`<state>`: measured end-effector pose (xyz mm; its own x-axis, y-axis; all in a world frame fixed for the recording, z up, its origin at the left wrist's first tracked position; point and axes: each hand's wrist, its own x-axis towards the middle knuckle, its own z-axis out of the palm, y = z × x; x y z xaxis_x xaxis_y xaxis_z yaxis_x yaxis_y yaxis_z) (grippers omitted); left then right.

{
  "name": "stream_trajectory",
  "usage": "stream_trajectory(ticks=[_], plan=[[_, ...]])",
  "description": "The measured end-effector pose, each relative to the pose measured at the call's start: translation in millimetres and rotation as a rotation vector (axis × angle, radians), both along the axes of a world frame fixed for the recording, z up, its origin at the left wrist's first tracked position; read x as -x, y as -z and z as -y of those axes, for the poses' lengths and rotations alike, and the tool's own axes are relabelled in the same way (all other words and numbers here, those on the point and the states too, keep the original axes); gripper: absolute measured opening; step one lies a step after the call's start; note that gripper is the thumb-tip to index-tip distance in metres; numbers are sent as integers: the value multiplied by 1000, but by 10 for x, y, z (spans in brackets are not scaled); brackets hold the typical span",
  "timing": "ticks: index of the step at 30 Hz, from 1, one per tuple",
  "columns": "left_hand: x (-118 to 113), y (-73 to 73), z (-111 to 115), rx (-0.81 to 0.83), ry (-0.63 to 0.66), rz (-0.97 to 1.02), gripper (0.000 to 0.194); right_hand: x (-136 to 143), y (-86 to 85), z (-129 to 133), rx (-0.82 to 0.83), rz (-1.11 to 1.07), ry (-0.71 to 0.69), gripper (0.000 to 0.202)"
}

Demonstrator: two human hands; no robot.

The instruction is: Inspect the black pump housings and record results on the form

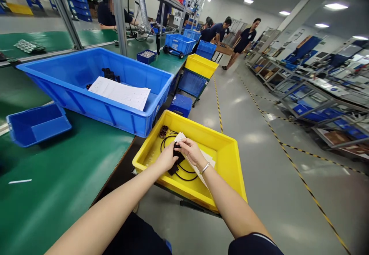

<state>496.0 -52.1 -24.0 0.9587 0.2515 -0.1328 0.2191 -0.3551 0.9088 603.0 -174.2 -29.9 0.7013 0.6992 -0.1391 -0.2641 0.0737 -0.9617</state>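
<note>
My left hand (167, 158) and my right hand (191, 153) meet over a yellow bin (223, 143). Between their fingertips is a small black part (177, 145), mostly covered, which both hands pinch. Under them a black block-like piece (173, 168) and a looped black cable (184, 179) show in the bin. Whether these join the pinched part I cannot tell. White paper (208, 159) lies partly beneath my right hand and forearm. Round dark parts with a metallic look (163, 131) sit in the bin's far left corner.
On the green table (95, 151) at left stand a large blue bin (115, 115) holding white sheets (119, 93) and black parts, and a small blue tray (40, 124). Beyond are a yellow bin on a cart (201, 67), floor tape (219, 105) and several people.
</note>
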Motion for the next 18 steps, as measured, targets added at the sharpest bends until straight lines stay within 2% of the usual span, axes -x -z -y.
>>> stream_trajectory(ticks=[3, 5, 7, 9, 11, 14, 16, 18], plan=[[-108, 120, -33, 105, -45, -73, 41, 30, 65, -9, 19, -2, -13, 33], [-112, 146, -93, 212, -88, -110, 38, 7, 122, -1, 49, 10, -11, 35], [-56, 100, -168, 349, -137, -125, 38, -50, 187, 22, 94, 37, 10, 35], [81, -29, -256, 521, -169, -109, 40, -129, 253, 52, 141, 78, 47, 35], [310, -217, -354, 713, -175, -67, 43, -205, 303, 77, 174, 124, 89, 35], [784, -495, -485, 967, -179, 18, 40, -264, 296, 78, 191, 180, 133, 35], [1127, -609, -533, 1086, -193, 67, 41, -239, 204, 46, 190, 207, 145, 36], [1444, -652, -548, 1170, -217, 101, 45, -152, 35, -7, 181, 231, 145, 36]])
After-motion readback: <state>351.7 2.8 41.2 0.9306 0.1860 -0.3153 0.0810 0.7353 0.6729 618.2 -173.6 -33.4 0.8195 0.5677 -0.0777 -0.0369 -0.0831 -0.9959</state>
